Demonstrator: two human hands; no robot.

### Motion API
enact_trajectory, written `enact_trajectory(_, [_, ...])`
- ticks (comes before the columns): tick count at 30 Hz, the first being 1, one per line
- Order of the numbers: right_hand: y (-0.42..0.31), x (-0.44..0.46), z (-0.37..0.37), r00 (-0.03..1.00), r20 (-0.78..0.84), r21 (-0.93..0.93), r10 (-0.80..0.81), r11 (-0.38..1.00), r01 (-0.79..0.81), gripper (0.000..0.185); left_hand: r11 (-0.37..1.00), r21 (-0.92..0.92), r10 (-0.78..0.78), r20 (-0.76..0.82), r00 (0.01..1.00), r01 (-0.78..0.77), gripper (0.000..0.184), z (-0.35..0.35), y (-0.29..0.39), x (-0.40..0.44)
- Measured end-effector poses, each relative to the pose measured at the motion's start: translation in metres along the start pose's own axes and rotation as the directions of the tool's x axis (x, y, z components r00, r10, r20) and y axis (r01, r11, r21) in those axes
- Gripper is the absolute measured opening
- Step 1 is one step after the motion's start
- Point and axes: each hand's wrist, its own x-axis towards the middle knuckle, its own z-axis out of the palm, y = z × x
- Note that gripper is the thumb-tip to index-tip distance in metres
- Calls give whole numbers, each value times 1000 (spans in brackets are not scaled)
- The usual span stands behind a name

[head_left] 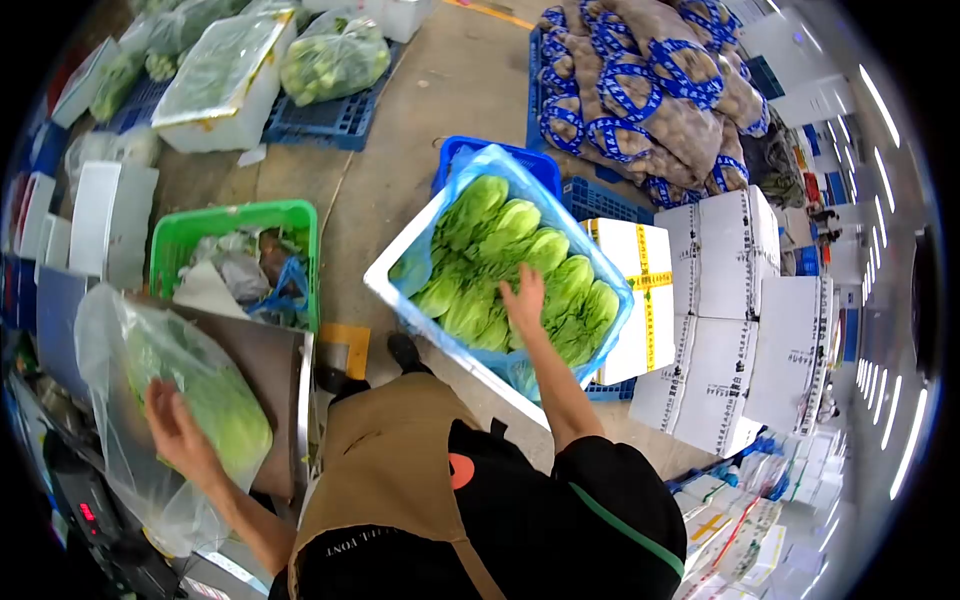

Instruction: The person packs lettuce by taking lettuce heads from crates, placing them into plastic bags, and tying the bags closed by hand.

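Rows of green leafy heads (500, 240) fill a white foam box (400, 262) lined with a blue plastic bag (612, 258). My right hand (524, 300) is over the middle of these leaves, fingers apart, touching or just above them, with nothing held. On the left, a clear plastic bag (180, 345) with green vegetables inside lies on a brown tabletop (285, 370). My left hand (178, 428) is at this bag's near side, fingers spread and nothing gripped. Whether its palm touches the plastic cannot be made out.
A green crate (313, 245) with plastic scraps stands behind the tabletop. White cartons (715, 370) are stacked at the right. Mesh sacks (650, 90) lie on a pallet at the back. A scale with a red display (88, 515) is at the lower left.
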Motion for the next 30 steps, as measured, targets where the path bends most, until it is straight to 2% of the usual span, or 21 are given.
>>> enact_trajectory(2, [42,46,-8,991,-17,-84,132,988,-133,67,990,-143,29,205,978,0,35,60,40,-14])
enact_trajectory(4, [64,89,-9,960,36,-149,276,952,-268,78,984,-176,88,362,928,-24,35,101,68,-32])
enact_trajectory(7, [62,144,-5,776,249,-188,579,815,-548,92,980,-91,197,570,798,-178,35,136,110,-50])
enact_trajectory(9, [45,168,-10,637,319,-237,702,710,-663,100,967,-52,226,630,743,-250,32,147,116,-60])
enact_trajectory(11, [11,186,-28,489,364,-315,793,599,-736,105,980,-45,172,669,723,-192,31,149,113,-69])
enact_trajectory(12, [23,202,-7,415,333,-351,847,520,-779,110,975,-27,181,669,721,-219,32,148,104,-71])
enact_trajectory(15, [-5,209,-30,342,340,-284,876,442,-851,108,980,59,100,679,727,-190,31,146,97,-77])
enact_trajectory(16, [-4,212,-24,347,323,-311,880,445,-840,106,993,47,47,671,740,-106,31,149,94,-79])
enact_trajectory(18, [6,215,-15,352,273,-368,895,435,-822,104,999,40,-23,739,674,-10,32,171,78,-78])
enact_trajectory(19, [12,210,-16,385,310,-337,869,479,-811,101,998,39,-56,776,629,42,33,187,68,-79])
enact_trajectory(21, [25,199,-24,457,362,-256,812,558,-789,94,999,-31,45,857,513,-35,27,248,50,-77])
enact_trajectory(22, [30,185,-25,571,228,-166,789,609,-776,71,990,-46,98,902,421,-131,27,284,53,-74])
enact_trajectory(23, [52,181,-14,595,102,-111,797,603,-790,58,973,-69,139,936,323,-220,27,322,58,-73])
enact_trajectory(25, [104,161,7,698,-127,114,705,709,-696,63,900,-277,373,890,263,-338,29,411,49,-84])
enact_trajectory(27, [124,144,11,737,-172,134,653,757,-640,69,852,-311,437,865,247,-421,34,495,54,-100])
enact_trajectory(28, [131,140,18,756,-189,145,626,780,-609,72,840,-274,410,887,215,-468,37,531,62,-106])
enact_trajectory(29, [133,140,19,762,-111,86,637,770,-632,74,822,-237,378,907,185,-518,41,563,71,-113])
enact_trajectory(30, [123,142,9,760,-32,28,650,760,-649,77,815,-210,368,908,202,-540,44,594,76,-120])
